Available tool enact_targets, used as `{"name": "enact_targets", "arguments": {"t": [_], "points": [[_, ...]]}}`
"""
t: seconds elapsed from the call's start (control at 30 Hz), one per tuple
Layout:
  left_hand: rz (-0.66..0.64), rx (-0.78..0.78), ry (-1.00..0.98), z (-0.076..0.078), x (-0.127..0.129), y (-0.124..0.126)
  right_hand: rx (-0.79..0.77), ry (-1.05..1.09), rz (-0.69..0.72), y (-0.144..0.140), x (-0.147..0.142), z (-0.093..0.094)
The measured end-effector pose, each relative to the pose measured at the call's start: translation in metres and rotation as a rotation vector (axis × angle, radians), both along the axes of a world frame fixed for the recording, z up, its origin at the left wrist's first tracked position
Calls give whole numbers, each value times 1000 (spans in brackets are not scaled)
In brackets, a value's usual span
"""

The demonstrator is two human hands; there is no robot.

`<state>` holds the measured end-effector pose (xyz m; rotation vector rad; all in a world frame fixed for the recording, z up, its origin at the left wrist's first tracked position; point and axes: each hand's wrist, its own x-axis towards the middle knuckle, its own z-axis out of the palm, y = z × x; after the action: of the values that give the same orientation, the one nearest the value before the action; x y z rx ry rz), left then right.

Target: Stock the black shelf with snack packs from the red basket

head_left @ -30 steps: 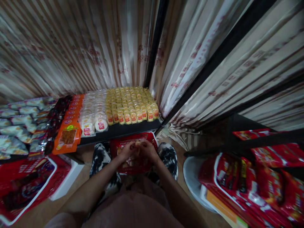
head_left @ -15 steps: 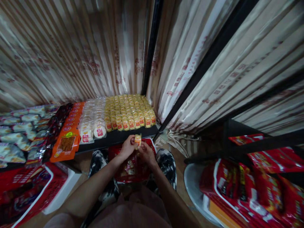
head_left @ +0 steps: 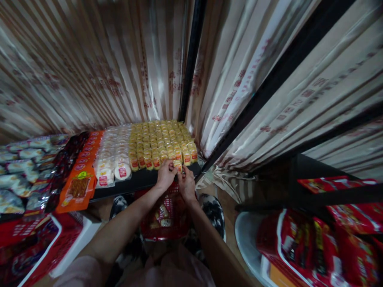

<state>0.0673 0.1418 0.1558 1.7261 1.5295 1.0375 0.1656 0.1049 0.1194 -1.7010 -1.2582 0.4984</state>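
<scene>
Both hands meet at the front edge of a low black shelf [head_left: 140, 181]. My left hand [head_left: 165, 175] and my right hand [head_left: 186, 184] pinch one small yellow snack packet [head_left: 177, 164] between their fingers, right in front of the rows of yellow packets [head_left: 158, 141] on the shelf. Below my wrists, between my knees, stands a red plastic basket [head_left: 167, 215] with a few more packets inside.
White round packets [head_left: 112, 159], orange packs [head_left: 78, 183] and dark and silvery bags [head_left: 26, 167] fill the shelf to the left. Striped curtains hang behind. A black post [head_left: 191, 67] rises at the corner. Red packages [head_left: 323, 243] lie at the right, a red-and-white box [head_left: 36, 247] at the left.
My hands rose from the red basket with a yellow packet and carried it forward to the shelf's front row. The view tilted slightly with them.
</scene>
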Motion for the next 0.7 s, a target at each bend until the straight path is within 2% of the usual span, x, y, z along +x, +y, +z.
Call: {"name": "enact_targets", "arguments": {"t": [0.13, 0.27, 0.57, 0.7], "points": [[44, 44, 39, 3, 10, 7, 64, 86, -69, 6, -4, -1], [50, 65, 113, 1, 17, 7, 92, 98, -64, 5, -5, -3], [27, 91, 226, -5, 22, 15, 129, -98, -35, 11, -1, -5], [4, 120, 199, -8, 21, 16, 128, -130, -19, 12, -1, -8]]}}
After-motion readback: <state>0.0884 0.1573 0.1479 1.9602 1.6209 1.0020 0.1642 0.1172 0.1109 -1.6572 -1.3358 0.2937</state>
